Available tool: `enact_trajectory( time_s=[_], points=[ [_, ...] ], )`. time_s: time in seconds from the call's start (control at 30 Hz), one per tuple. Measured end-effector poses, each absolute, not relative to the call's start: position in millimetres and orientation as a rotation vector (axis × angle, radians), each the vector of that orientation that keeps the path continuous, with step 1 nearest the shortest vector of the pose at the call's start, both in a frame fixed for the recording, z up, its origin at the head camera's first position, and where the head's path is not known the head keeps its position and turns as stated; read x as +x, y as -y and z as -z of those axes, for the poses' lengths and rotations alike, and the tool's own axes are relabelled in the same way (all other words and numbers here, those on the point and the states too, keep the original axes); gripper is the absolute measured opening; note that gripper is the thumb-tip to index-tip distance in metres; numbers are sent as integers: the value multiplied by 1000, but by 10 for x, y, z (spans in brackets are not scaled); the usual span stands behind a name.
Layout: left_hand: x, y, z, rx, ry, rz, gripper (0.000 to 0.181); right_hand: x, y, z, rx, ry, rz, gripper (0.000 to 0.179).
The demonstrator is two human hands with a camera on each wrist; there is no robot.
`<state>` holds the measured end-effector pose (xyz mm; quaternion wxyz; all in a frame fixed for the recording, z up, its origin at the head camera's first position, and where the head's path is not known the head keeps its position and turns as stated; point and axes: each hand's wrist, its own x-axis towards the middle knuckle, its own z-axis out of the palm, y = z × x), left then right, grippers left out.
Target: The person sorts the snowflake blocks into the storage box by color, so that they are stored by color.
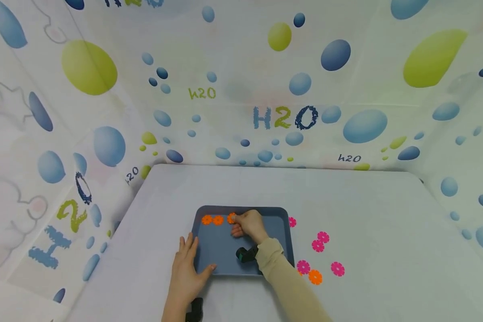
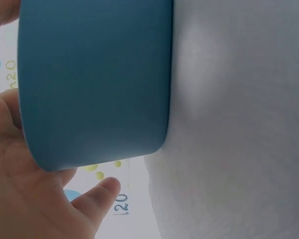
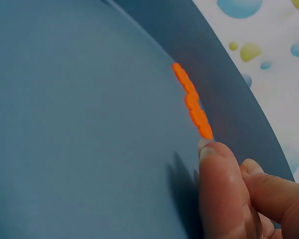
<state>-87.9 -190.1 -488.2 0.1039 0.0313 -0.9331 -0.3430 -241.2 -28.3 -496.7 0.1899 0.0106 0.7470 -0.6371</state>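
Observation:
A grey-blue tray [image 1: 221, 264] lies on the white table. Along its far edge is a row of orange flower-shaped pieces: one orange flower [image 1: 206, 219] at the left, a second [image 1: 218, 220] beside it, and a third [image 1: 230, 217] at the fingertips of my right hand [image 1: 249, 226]. That hand pinches the third flower between curled fingers, which partly cover it. The right wrist view shows the fingers [image 3: 219, 179] close to the tray floor beside two orange flowers [image 3: 192, 102]. My left hand [image 1: 187, 268] rests at the tray's left front corner, fingers spread, thumb over the front rim.
Right of the tray lie several pink flowers [image 1: 337, 269], one close against the tray's right side. Near the front right corner an orange flower [image 1: 315, 277] lies beside a pink one [image 1: 303, 267] that overlaps another orange piece. A patterned curtain [image 1: 241, 89] stands behind the table.

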Motion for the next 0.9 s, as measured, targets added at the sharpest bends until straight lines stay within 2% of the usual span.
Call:
enact_trajectory(
  time_s=[0.2,0.5,0.7,0.9],
  points=[
    [-874,1864,4873,115,2740,1075,83,-2403,243,4968,63,-2086,1796,28],
    [-894,1836,4870,110,2712,1084,82,-2407,38,4826,-69,-1949,1855,45],
    [-908,1829,4800,165,2799,1124,83,-2371,-412,4522,-264,-1983,1888,47],
    [-925,1839,4772,148,2810,1093,85,-2238,-1054,4216,-310,-2016,2009,46]
  ],
)
